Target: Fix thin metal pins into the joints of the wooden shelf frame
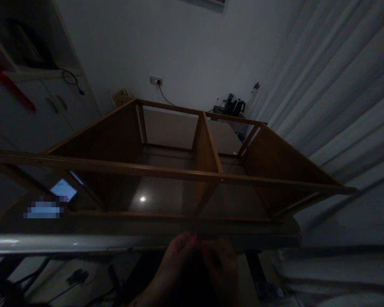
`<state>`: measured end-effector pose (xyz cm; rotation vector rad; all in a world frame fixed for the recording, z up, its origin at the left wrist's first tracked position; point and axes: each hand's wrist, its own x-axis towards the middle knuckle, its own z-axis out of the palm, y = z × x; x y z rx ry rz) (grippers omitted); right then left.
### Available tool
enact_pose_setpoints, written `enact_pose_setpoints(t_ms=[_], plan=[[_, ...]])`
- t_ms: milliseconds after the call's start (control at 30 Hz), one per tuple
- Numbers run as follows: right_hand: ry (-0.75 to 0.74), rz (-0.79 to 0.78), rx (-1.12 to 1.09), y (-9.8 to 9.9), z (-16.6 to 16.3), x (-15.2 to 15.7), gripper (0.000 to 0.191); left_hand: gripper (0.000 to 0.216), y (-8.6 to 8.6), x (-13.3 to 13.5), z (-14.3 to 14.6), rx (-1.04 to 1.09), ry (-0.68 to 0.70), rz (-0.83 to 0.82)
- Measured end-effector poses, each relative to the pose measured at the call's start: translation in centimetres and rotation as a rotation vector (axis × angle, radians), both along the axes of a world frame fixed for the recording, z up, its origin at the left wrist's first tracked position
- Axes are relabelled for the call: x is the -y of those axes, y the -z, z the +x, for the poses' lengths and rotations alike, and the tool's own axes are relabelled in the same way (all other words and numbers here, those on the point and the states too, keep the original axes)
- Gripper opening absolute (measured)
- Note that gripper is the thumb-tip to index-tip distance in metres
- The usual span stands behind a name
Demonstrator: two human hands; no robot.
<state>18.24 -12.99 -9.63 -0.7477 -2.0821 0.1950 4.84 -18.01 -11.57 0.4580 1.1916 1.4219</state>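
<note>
Left hand [179,252], right hand [221,256]: close together, grips too dark to tell; two-bay wooden frame [179,173] beyond, lengthwise along near edge of table [83,243].

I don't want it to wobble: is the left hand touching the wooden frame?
Apart: the head view shows dark tabletop between the left hand and the wooden frame.
</note>
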Motion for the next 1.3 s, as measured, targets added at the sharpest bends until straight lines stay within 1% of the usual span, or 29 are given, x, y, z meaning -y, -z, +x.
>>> enact_pose_setpoints(t_ms=[133,267,367,500,600,667,767,867,967,1033,1100,1133,1167,1200,1233,1300], plan=[[0.015,0.000,0.024,0.6,-0.2,0.4,0.029,0.059,-0.1,0.3,-0.1,-0.062,-0.006,-0.014],[0.021,-0.052,0.017,0.9,-0.6,0.8,0.031,0.060,-0.7,0.7,-0.3,-0.115,-0.005,-0.006],[0.006,-0.078,-0.010,0.9,-0.8,1.1,0.030,0.061,-1.0,1.0,-0.3,-0.135,-0.021,-0.013],[0.029,-0.064,-0.064,1.3,-0.8,1.1,0.027,0.063,-0.5,1.2,0.0,-0.148,-0.064,-0.030],[-0.012,-0.049,-0.069,2.2,-0.5,0.9,0.022,0.064,0.1,1.2,0.4,-0.168,-0.094,-0.042],[-0.018,-0.067,-0.079,2.8,-0.4,0.8,0.022,0.065,0.3,1.2,0.4,-0.190,-0.103,-0.040],[0.017,-0.086,-0.110,3.4,-0.3,0.9,0.023,0.063,0.2,1.2,0.3,-0.233,-0.105,-0.005],[0.003,-0.078,-0.120,3.0,-0.5,1.0,0.018,0.056,-0.2,1.2,-0.1,-0.277,-0.086,0.051],[-0.004,-0.063,-0.147,1.4,-0.8,0.9,0.017,0.050,-0.1,1.2,-0.5,-0.306,-0.071,0.110],[-0.011,-0.044,-0.157,-0.6,-0.9,0.3,0.020,0.049,0.5,1.3,-0.7,-0.313,-0.087,0.125],[0.065,0.034,-0.175,-3.4,-0.8,-0.6,0.020,0.051,1.6,1.6,-0.8,-0.299,-0.163,0.067],[0.083,0.100,-0.193,-4.9,-0.8,-1.2,0.019,0.053,2.2,1.7,-0.8,-0.278,-0.219,0.008],[0.087,0.126,-0.182,-6.4,-0.8,-1.8,0.018,0.055,2.7,1.9,-0.7,-0.256,-0.256,-0.047],[0.102,0.183,-0.191,-7.9,-0.8,-2.4,0.016,0.056,3.1,2.0,-0.5,-0.233,-0.274,-0.085],[0.129,0.248,-0.192,-9.3,-0.9,-2.9,0.013,0.056,3.4,2.1,-0.4,-0.217,-0.285,-0.109],[0.151,0.332,-0.153,-11.6,-1.4,-3.8,0.007,0.054,3.3,2.3,0.0,-0.220,-0.289,-0.105]])
